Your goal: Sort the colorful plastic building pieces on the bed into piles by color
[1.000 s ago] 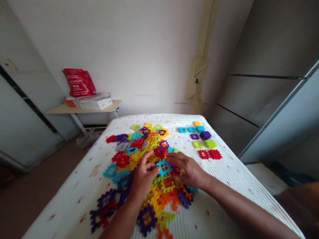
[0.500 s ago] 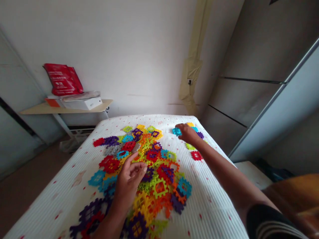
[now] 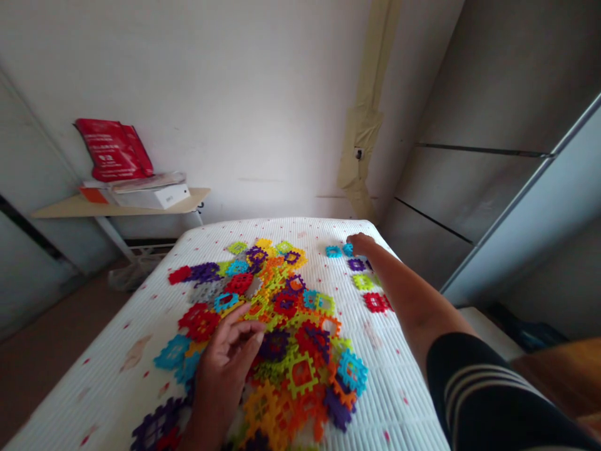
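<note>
My left hand (image 3: 230, 351) hovers above the front left of a big mixed pile of plastic interlocking tiles (image 3: 286, 304). Its fingers are loosely curled and apart from the thumb, with nothing between them. At the far right of the bed, my right hand (image 3: 362, 243) reaches down with its fingers curled at a blue interlocking tile (image 3: 348, 249); part of the grip is hidden behind the hand. Just left of it lies another blue tile (image 3: 333, 252). Below are purple (image 3: 355, 265), lime green (image 3: 362, 282) and red (image 3: 376, 302) tiles, partly covered by my right forearm.
The bed (image 3: 394, 376) has a white, ribbed cover with red specks. At left, a small table (image 3: 113, 210) bears a white box (image 3: 154, 195) and a red bag (image 3: 113, 150). A grey wardrobe (image 3: 464, 181) stands close on the right.
My right hand has moved slightly right, away from the left blue tile, which stays lying on the cover. A second blue tile now shows at its fingers. My left hand has shifted slightly nearer and left.
</note>
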A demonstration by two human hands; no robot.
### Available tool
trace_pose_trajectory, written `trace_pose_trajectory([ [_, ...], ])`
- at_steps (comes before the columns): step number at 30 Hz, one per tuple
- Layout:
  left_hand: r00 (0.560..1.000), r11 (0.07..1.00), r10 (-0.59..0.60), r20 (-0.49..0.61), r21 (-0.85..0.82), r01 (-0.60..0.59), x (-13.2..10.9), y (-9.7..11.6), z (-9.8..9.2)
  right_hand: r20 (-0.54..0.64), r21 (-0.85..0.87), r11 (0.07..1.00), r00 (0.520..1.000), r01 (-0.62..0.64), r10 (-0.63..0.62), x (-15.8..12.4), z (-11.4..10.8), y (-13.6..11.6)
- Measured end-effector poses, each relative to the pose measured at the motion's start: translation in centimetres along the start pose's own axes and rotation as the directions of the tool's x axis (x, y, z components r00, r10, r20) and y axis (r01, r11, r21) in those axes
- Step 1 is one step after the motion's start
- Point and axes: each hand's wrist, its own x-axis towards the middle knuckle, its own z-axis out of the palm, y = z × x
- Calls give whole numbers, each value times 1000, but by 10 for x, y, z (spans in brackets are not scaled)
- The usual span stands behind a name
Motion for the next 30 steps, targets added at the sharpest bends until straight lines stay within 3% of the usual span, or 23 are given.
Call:
trace_pose_trajectory([
  [13, 1000, 1000, 29, -11, 8, -28, 0, 2, -4, 33, -5, 1000, 999, 27, -26, 11, 6, -4],
  [16, 992, 993, 100, -80, 66, -95, 6, 6, -19, -28, 12, 999, 999, 44, -43, 3, -2, -5],
  [19, 970, 956, 188, -153, 257, -144, 15, 6, -47, -208, 34, 993, 973, 110, -101, -16, -9, -7],
  [21, 958, 889, 217, -189, 443, -114, 21, 5, -70, -399, 42, 974, 898, 222, -188, -39, -8, -11],
  [24, 939, 780, 232, -253, 626, -24, 29, -3, -102, -627, 22, 907, 712, 421, -316, -83, 8, -20],
  [27, 962, 670, 175, -211, 741, 41, 35, -15, -126, -724, -23, 826, 560, 563, -402, -129, 39, -30],
  [30, 988, 578, 74, -135, 813, 68, 39, -28, -139, -747, -45, 777, 495, 628, -443, -161, 73, -36],
])
